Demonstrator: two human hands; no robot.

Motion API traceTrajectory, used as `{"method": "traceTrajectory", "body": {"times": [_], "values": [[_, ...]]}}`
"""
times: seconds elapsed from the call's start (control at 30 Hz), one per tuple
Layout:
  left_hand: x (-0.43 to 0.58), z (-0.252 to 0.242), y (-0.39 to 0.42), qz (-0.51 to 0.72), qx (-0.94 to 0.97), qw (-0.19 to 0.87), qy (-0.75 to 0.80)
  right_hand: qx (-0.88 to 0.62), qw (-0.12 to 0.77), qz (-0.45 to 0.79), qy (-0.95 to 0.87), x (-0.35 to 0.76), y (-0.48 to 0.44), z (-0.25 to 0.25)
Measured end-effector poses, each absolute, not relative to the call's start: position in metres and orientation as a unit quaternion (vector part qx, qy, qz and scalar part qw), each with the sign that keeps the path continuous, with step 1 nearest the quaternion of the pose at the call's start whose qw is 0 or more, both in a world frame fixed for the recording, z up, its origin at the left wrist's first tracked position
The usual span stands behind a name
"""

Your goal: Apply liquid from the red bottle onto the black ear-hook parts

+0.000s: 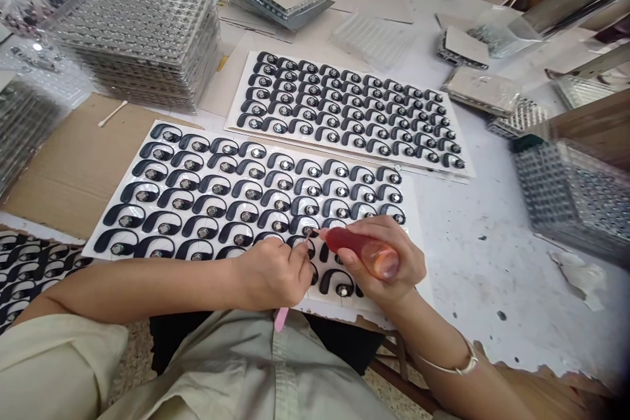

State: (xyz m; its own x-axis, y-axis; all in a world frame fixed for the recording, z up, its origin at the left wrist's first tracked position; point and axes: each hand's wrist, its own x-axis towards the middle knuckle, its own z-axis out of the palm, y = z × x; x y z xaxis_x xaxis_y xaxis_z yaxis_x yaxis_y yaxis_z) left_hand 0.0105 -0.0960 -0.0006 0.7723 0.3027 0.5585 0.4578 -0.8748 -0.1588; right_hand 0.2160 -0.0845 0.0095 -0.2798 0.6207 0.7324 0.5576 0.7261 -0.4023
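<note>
A black ear-hook piece [309,231] with a round metal centre lies near the lower middle of the white card sheet [123,223], in a row of like pieces, and the work is bunched over it. The left hand [273,272] comes in from 9 o'clock, its thumb and forefinger [301,267] pinching a thin pick [299,243], whose tip reaches the piece and whose pink handle [281,319] pokes out below the hand. The right hand [378,262], with a metal bangle [460,364] on its wrist, has its fingers [388,236] curled around a red translucent squeeze bottle [361,251], its narrow tip just beside the same piece. A second card sheet of ear hooks [344,111] sits at 12 o'clock, overlapping the first. A cotton swab [112,113] lies on brown cardboard [63,170] at 10 o'clock, and a tall stack of clear blister trays [132,33] rises beyond it at 11 o'clock. Another stack of trays [571,190] stands at 2 o'clock on the white-topped table [492,262], with crumpled tissue [578,279] at 3 o'clock.
</note>
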Motion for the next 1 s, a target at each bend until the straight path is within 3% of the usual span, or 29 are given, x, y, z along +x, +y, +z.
{"method": "traceTrajectory", "body": {"times": [0.3, 1.0], "values": [[0.009, 0.0012, -0.0951, -0.267, -0.934, 0.132, -0.199, -0.336, 0.533, 0.025, -0.776, 0.2187, -0.0839, 0.0077], [0.0091, 0.0008, -0.0947, -0.264, -0.934, 0.132, -0.2, -0.36, 0.494, 0.034, -0.791, 0.2163, -0.084, 0.0086]]}}
